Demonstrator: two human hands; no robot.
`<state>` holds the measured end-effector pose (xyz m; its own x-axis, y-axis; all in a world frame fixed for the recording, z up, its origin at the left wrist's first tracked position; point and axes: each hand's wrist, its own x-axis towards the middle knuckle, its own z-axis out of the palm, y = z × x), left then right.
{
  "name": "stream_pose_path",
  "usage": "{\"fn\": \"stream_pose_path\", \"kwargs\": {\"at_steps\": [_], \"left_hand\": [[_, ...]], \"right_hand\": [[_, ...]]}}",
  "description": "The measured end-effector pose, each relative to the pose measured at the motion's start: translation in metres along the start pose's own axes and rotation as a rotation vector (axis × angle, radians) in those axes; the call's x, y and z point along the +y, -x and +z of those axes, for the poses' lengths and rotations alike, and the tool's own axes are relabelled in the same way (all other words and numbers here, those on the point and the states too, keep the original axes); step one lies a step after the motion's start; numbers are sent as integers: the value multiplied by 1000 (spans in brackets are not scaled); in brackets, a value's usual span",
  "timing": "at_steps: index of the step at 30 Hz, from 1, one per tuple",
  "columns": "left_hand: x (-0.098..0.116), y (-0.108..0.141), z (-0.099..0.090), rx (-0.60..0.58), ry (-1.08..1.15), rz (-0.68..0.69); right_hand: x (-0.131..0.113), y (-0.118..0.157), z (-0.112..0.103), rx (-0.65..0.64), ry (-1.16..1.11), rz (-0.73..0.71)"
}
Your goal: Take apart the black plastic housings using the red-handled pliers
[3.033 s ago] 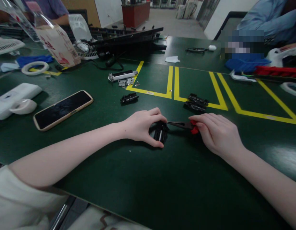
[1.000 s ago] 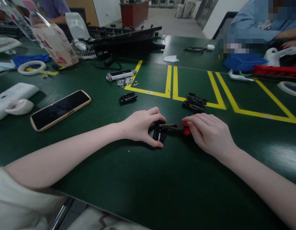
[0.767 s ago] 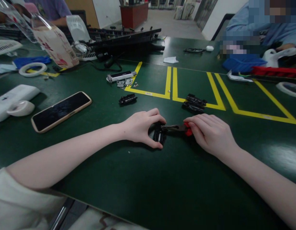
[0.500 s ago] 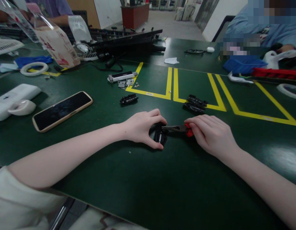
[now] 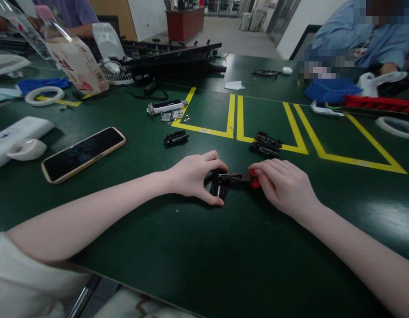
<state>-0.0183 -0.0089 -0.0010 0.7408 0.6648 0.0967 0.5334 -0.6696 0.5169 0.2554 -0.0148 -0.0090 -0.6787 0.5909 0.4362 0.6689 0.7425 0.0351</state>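
Thumb and fingers of my left hand (image 5: 198,177) grip a small black plastic part (image 5: 219,189) by its two ends, low over the green table. My right hand (image 5: 283,183) is closed round the red handles of a pair of pliers (image 5: 239,177). The plier jaws point left and reach the upper end of the black part; what they pinch there is too small to make out. Beyond my hands lie another black plastic part (image 5: 176,138) on the left and a pair of similar black parts (image 5: 266,143) on the right.
A phone (image 5: 83,154) and a white tape roll (image 5: 27,150) lie to the left. Farther off are a silver-and-white device (image 5: 166,106) with small metal pieces, yellow tape outlines (image 5: 233,115), a bottle (image 5: 76,62) and a long black frame (image 5: 178,57). Two people sit across the table.
My right hand and the pliers have shifted slightly left, towards the black part. My left hand keeps its grip. The whole view has moved a little.
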Motion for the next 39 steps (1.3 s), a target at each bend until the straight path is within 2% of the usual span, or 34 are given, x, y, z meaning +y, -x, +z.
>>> {"fn": "stream_pose_path", "kwargs": {"at_steps": [12, 25, 39], "left_hand": [[3, 2, -2, 4, -4, -18], [1, 1, 0, 27, -31, -2], [1, 2, -1, 4, -10, -8]], "right_hand": [[8, 5, -2, 0, -25, 14], [-2, -2, 1, -14, -30, 27], [6, 4, -1, 14, -10, -1]]}}
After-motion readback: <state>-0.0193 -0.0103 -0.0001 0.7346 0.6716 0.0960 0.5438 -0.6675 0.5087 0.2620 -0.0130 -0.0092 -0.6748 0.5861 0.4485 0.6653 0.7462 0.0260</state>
